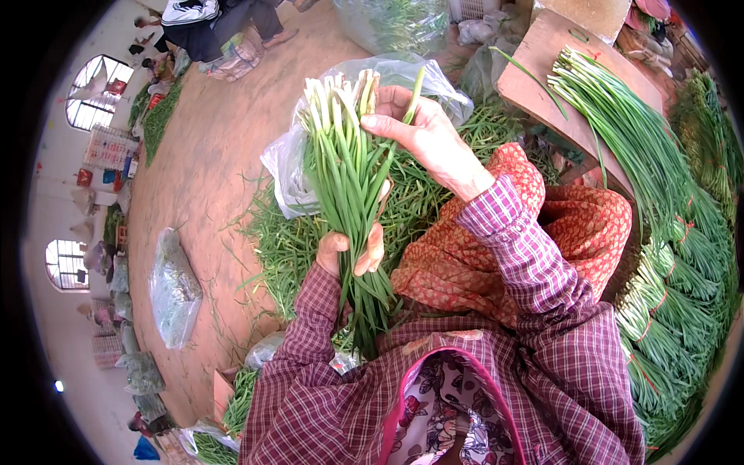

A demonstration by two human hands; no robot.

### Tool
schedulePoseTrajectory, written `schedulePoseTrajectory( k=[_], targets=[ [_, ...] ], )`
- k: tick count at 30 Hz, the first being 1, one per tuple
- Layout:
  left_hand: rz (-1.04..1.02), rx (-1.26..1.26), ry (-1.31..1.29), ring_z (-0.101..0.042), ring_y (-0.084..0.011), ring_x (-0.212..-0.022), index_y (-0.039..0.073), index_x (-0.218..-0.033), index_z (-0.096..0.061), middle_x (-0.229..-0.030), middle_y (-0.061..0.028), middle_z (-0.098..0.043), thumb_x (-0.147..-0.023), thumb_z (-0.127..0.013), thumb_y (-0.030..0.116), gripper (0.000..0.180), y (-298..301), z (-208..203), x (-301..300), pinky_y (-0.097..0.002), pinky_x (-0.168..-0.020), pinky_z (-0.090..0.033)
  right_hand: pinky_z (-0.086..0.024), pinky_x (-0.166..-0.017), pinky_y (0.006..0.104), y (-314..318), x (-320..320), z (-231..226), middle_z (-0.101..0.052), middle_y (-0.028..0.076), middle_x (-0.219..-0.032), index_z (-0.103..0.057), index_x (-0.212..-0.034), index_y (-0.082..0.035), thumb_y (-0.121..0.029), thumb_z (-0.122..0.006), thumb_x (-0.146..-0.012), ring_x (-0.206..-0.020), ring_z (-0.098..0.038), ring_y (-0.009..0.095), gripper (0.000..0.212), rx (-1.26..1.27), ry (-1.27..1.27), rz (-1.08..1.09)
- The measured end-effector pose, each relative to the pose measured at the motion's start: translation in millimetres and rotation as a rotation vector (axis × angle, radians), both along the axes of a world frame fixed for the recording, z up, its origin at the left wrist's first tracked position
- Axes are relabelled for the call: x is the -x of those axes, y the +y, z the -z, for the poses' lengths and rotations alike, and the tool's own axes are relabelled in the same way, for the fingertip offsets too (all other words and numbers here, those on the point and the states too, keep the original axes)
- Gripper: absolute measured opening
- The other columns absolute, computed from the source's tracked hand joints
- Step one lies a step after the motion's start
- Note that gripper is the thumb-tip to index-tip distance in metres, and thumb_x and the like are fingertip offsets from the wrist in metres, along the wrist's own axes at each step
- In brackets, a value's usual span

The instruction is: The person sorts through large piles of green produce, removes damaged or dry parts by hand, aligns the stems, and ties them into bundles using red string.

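Note:
A thick bunch of garlic chives stands upright before my chest, pale cut ends at the top and green leaves hanging down. My left hand is closed around its lower middle, thumb on one side and fingers on the other. Up at the pale ends, my right hand pinches several stalks with a dry, brownish look between thumb and fingers. One green stalk passes between the fingers of that hand. Beneath the bunch lies a heap of loose green trimmings, with a clear plastic bag partly under the bunch.
On the right, a wooden board carries a pile of loose chives. Tied chive bundles with red bands are stacked beside it. A filled plastic bag lies on the reddish floor to the left. Another person's legs show at the far side.

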State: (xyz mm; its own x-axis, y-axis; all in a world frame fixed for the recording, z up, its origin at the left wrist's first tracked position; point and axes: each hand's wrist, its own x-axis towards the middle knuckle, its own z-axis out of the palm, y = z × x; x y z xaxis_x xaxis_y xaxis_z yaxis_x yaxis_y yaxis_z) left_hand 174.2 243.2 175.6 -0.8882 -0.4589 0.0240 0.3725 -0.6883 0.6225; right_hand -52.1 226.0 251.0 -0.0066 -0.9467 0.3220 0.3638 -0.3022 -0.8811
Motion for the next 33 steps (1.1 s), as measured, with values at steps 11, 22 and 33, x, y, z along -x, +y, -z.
schedulePoseTrajectory(
  k=[11,22,33],
  targets=[
    [0.021,0.093,-0.217,-0.048,-0.0121,-0.044,0.002,-0.091,-0.059,-0.062,-0.0025,-0.054,-0.079,-0.072,0.035,0.038,3.0,0.3,11.1,-0.0278,-0.052,-0.045,-0.047,-0.085,0.0393,-21.4,-0.9,34.4,-0.067,0.023,-0.098,-0.059,-0.105,0.005,-0.031,-0.058,-0.092,-0.094,-0.064,0.033,0.038,-0.099,0.203,0.504],
    [0.099,0.143,-0.217,-0.049,-0.0109,-0.045,0.004,-0.078,-0.058,-0.058,0.0010,-0.052,-0.083,-0.068,0.039,0.036,-12.0,10.1,6.0,-0.0273,-0.051,-0.044,-0.050,-0.076,0.0290,-49.7,-4.9,45.7,-0.064,0.006,-0.095,-0.059,-0.107,0.003,-0.018,-0.056,-0.095,-0.085,-0.060,0.014,0.024,-0.383,-0.490,0.336],
    [0.171,0.224,-0.202,-0.059,-0.0192,-0.051,0.000,-0.075,-0.062,-0.063,-0.0088,-0.061,-0.080,-0.072,0.030,0.032,-18.6,28.9,-35.9,-0.0332,-0.051,-0.051,-0.054,-0.079,0.0326,-22.4,82.5,-18.4,-0.062,0.009,-0.094,-0.064,-0.114,-0.006,-0.027,-0.059,-0.095,-0.082,-0.062,0.018,0.029,0.156,0.503,0.473]
  ],
)
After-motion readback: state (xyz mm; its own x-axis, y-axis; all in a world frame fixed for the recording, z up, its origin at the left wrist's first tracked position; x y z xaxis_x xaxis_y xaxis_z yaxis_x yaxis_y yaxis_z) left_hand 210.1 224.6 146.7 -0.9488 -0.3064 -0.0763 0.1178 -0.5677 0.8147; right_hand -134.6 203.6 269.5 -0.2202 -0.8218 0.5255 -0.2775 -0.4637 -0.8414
